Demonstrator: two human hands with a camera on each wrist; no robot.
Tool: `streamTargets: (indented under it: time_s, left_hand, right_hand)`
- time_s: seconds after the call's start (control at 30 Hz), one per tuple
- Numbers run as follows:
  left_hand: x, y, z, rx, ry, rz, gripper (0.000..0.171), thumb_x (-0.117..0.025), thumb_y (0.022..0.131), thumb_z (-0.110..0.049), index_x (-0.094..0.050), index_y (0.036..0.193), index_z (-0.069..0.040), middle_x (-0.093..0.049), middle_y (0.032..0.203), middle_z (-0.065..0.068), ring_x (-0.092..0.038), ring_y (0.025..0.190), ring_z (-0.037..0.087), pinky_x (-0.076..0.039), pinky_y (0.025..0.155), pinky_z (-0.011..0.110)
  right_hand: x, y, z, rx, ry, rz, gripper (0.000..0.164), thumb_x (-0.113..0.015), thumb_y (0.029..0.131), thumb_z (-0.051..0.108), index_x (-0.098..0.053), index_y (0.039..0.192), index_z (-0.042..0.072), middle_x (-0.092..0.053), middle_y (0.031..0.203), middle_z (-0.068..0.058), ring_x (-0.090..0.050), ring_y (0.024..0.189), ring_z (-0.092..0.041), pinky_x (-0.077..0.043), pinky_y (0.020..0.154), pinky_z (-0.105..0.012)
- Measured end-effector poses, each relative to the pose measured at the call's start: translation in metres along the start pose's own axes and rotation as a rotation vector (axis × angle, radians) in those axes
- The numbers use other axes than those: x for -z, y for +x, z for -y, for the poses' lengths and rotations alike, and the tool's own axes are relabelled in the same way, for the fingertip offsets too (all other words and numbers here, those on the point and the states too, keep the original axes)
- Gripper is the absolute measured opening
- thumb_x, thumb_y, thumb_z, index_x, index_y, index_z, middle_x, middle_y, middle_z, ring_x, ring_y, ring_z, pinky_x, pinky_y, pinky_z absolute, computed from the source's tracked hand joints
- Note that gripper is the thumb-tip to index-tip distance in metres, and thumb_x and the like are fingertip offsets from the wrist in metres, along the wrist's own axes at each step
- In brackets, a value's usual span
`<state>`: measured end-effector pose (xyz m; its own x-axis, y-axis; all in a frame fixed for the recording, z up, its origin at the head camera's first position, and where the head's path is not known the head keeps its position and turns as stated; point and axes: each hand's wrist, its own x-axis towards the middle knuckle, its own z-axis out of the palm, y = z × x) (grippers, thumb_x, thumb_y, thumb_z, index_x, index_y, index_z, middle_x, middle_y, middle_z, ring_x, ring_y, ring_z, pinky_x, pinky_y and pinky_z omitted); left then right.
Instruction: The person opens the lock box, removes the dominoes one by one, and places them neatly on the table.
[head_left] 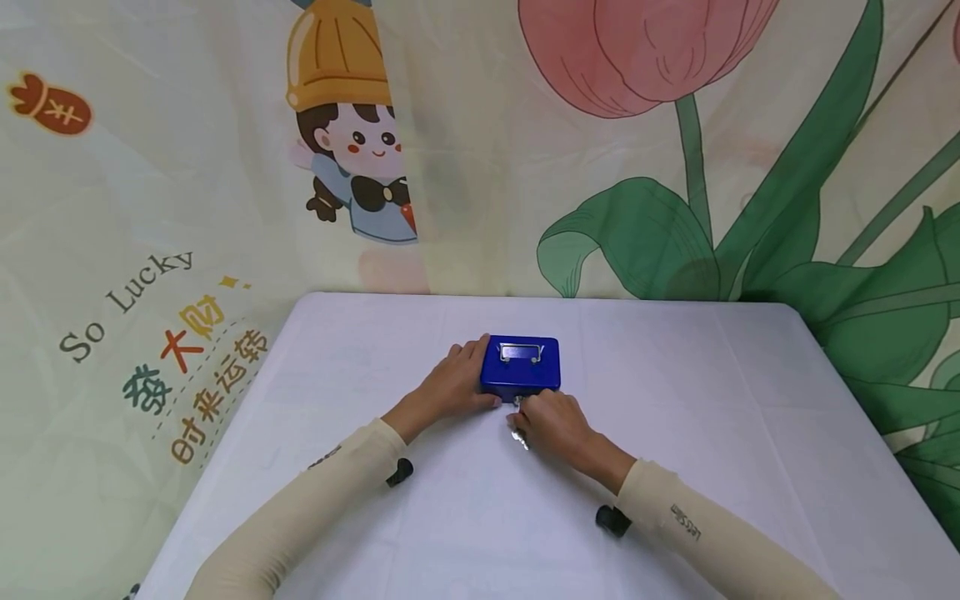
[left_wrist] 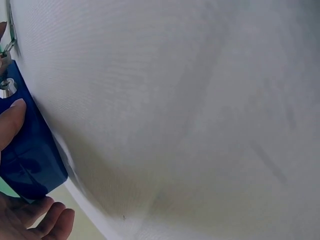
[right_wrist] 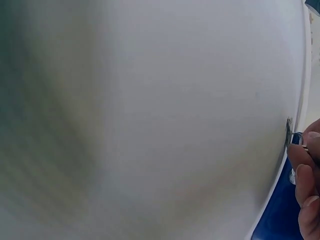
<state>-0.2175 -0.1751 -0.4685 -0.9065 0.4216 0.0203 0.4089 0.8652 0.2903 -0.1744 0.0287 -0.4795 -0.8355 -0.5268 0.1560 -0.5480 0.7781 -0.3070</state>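
A small blue metal cash box (head_left: 521,375) with a silver handle (head_left: 521,353) on its lid lies closed on the white table. My left hand (head_left: 463,379) grips its left side, thumb on the front face and fingers round the far part. In the left wrist view the thumb (left_wrist: 11,122) lies just beside the round silver lock (left_wrist: 9,87). My right hand (head_left: 557,423) pinches a key at the front of the box, by the lock. A second key (head_left: 520,438) dangles from the same ring below the fingers; the right wrist view shows this hanging key (right_wrist: 289,132) too. The pinched key is mostly hidden.
The white tabletop (head_left: 712,400) spreads around the box, with a patterned cloth (head_left: 465,167) behind it. Black wrist cameras, one under the left sleeve (head_left: 401,472) and one under the right sleeve (head_left: 613,521), hang close above the table.
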Motion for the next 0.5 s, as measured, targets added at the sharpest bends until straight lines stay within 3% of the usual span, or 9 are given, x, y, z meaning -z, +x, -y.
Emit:
streamTargets:
  time_s: [0.2, 0.5]
  left_hand:
    - [-0.0008, -0.0007, 0.0008, 0.002, -0.007, 0.002, 0.11, -0.083, 0.081, -0.044, -0.019, 0.158, 0.001, -0.044, 0.152, 0.021, -0.048, 0.129, 0.038, -0.046, 0.108, 0.051]
    - [-0.0019, 0.0011, 0.0009, 0.011, -0.014, 0.012, 0.111, -0.083, 0.081, -0.045, -0.018, 0.158, 0.0, -0.043, 0.152, 0.021, -0.047, 0.13, 0.038, -0.045, 0.109, 0.05]
  right_hand:
    - [0.0016, 0.0023, -0.0011, 0.033, -0.038, 0.003, 0.026, -0.076, 0.09, 0.031, -0.072, 0.073, 0.011, -0.045, 0.05, 0.008, -0.037, 0.049, -0.007, -0.033, 0.045, -0.023]
    - [0.0044, 0.0029, -0.0007, 0.007, -0.012, 0.065, 0.021, -0.076, 0.09, 0.024, -0.072, 0.075, 0.009, -0.053, 0.055, 0.007, -0.043, 0.049, -0.007, -0.036, 0.046, -0.022]
